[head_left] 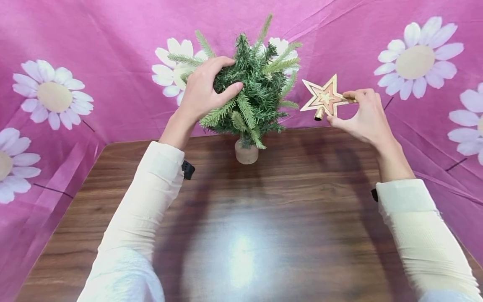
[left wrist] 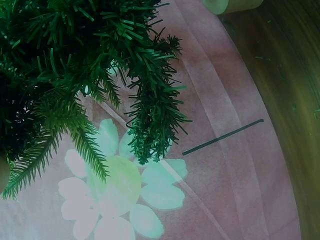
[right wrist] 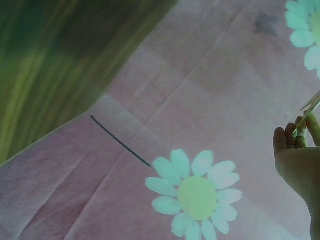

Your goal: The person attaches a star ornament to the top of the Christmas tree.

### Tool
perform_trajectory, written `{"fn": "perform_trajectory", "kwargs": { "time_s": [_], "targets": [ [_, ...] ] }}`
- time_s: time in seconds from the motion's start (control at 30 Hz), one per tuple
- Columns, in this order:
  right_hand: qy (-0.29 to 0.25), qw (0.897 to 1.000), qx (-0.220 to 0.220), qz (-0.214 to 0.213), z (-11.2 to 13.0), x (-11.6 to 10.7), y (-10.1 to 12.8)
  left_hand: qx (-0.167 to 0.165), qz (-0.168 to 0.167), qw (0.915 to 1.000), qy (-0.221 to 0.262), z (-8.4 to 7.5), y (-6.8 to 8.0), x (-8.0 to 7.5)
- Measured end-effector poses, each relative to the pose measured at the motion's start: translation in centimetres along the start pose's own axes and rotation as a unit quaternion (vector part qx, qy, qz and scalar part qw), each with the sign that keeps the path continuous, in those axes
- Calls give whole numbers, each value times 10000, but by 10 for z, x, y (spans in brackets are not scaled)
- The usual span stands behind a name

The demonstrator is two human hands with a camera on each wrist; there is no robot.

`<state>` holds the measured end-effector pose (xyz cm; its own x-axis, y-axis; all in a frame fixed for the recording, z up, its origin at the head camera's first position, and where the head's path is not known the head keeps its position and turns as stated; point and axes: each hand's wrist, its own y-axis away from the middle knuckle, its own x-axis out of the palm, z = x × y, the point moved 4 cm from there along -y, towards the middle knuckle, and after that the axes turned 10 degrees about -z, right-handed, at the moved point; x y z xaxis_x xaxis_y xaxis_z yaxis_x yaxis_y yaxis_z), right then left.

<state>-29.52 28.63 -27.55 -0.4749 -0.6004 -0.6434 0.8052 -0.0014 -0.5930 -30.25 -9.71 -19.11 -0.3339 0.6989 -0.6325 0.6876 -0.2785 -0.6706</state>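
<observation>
A small artificial Christmas tree (head_left: pixel 260 92) with green branches and a round light wooden base (head_left: pixel 246 154) stands toward the table's back edge. My left hand (head_left: pixel 207 86) holds its upper left side, thumb in front and index finger near the top; the other fingers are mostly hidden. In the left wrist view, dark foliage (left wrist: pixel 150 95) fills the upper left. To the tree's right, my right hand (head_left: pixel 364 113) pinches a gold star tree topper (head_left: pixel 325 97) by its right-hand points, raised in front of the cloth. The topper's short socket (head_left: pixel 319 113) points down.
The brown wooden table (head_left: pixel 294 218) reflects a bright patch of light near its front. A pink cloth (head_left: pixel 124 84) printed with white daisies hangs behind the table and along both sides. White sleeves and dark wrist straps cover both forearms.
</observation>
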Motion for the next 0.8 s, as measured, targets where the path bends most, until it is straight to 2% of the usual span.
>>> {"fn": "perform_trajectory", "kwargs": {
  "time_s": [0.3,0.47,0.8],
  "targets": [
    [-106,9988,137,-448,26,-14,-13,-11,24,10000,32,0,-1,-2],
    [-145,9977,143,-650,39,-15,-19,-38,1,10000,18,2,1,-3],
    [-264,9940,242,-1036,49,-21,-25,49,-23,9999,96,2,-1,-1]
  ]
}}
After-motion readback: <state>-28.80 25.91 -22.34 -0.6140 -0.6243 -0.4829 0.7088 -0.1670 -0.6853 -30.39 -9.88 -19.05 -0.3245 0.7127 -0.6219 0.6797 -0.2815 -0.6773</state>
